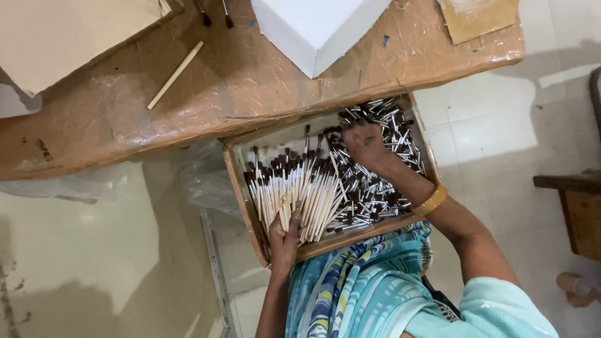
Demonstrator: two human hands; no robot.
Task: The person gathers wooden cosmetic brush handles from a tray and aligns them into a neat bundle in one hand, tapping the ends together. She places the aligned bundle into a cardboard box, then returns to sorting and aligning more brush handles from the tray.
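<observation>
The person leans over a shallow cardboard tray (236, 181) tucked under the edge of the brown paper-covered surface (250, 75). Their left hand (285, 233) is closed around a bundle of pale wooden-handled brushes (297, 191), gripping the handle ends while the dark tips fan away from the palm. The right hand (365, 144), a gold bangle (431, 200) on its wrist, is curled down into the loose heap of metal-ferruled brush heads (375, 188); I cannot tell whether it grips any. Beyond both hands, a white box (313, 28) and a lone stick (175, 75) lie on the surface.
</observation>
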